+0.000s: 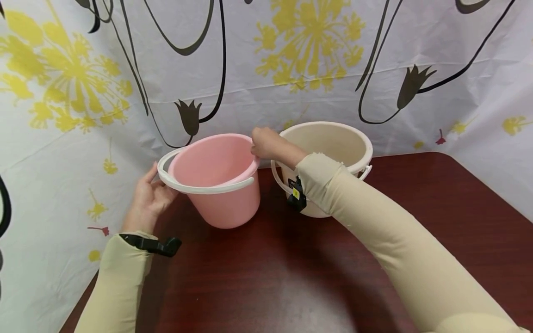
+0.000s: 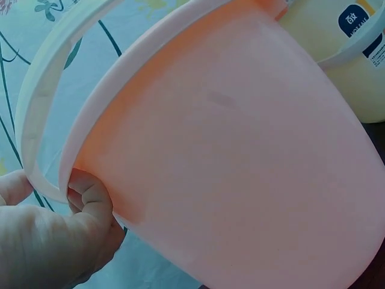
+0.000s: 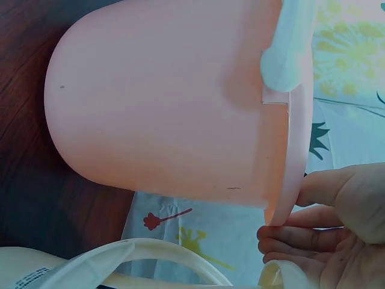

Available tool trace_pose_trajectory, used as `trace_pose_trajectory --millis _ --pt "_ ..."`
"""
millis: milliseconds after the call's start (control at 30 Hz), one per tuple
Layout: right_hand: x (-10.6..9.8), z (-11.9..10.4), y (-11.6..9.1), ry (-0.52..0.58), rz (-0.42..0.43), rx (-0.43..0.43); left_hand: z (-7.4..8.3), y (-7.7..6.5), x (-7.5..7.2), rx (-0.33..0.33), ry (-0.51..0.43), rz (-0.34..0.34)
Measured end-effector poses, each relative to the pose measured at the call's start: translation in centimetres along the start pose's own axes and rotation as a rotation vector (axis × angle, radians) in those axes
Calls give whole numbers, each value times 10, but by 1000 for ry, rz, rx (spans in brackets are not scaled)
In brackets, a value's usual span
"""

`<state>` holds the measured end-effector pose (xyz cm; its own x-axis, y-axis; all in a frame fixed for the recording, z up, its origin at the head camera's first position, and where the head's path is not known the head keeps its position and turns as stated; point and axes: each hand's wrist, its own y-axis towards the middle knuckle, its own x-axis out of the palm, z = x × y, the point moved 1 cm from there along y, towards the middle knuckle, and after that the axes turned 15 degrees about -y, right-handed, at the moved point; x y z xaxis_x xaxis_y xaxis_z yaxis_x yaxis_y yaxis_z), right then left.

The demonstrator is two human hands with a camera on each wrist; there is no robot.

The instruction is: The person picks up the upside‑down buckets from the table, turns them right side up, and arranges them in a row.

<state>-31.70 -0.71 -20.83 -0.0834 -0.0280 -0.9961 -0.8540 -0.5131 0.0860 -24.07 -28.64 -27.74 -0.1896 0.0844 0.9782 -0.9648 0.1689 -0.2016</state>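
A pink bucket leans to the left over the dark table, its white handle lowered across the near side of its rim. At the left, my left hand grips the bucket; in the left wrist view its curled fingers are under the rim and the thumb meets the handle. My right hand pinches the right side of the rim between thumb and fingers, as the right wrist view shows. Whether the bucket's base touches the table I cannot tell. The bucket's inside shows no contents.
Just right of the pink bucket stands a cream bucket, partly hidden behind my right forearm, with its own handle hanging down. A patterned cloth hangs behind the reddish-brown table. A label is on the cream bucket.
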Motion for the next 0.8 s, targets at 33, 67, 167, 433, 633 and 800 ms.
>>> trace_pose_trajectory --millis 33,67,167,433,633,800 --pt "0 0 0 -4 -5 0 0 1 0 1 0 -3" --pt "0 -1 1 -13 -9 -1 0 1 0 1 -1 -5" --pt "2 -1 2 -40 -18 -3 1 2 -1 -3 3 -17" --pt "5 -5 5 -57 -34 18 3 2 -10 -21 17 -51" --pt "5 -6 6 -68 -44 40 5 3 -17 -10 27 -72" --pt "5 -8 7 -70 -69 45 7 3 -21 -4 55 -64"
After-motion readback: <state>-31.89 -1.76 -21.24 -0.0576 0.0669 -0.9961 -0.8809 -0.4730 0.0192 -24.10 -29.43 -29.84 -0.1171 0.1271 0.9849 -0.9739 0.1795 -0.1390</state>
